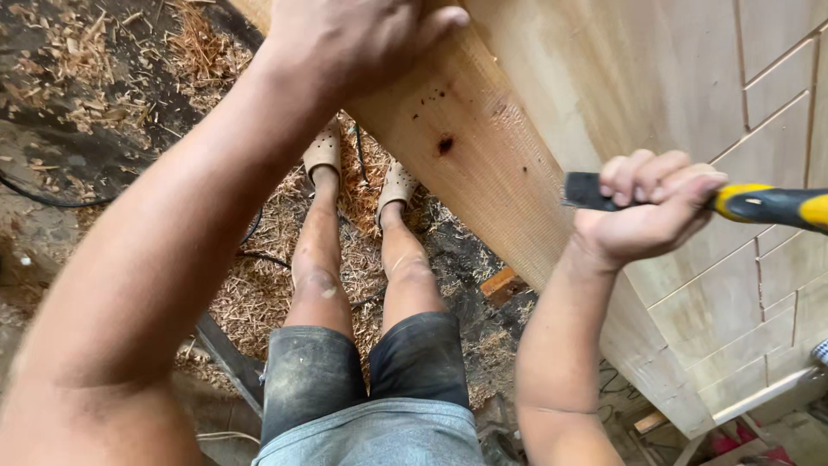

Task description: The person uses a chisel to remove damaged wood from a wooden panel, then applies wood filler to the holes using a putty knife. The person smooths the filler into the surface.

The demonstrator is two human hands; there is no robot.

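No packages, labels, signs or screens — none anywhere.

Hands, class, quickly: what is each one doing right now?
Left hand: open, lying flat on the wooden board, gripping nothing.
Right hand: closed around the black and yellow tool handle.

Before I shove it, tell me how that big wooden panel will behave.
The panel is probably stiff and heavy: thick edge, broad solid board. It may tip, since the left hand rests on its edge. Bare wood likely grips rather than slips.
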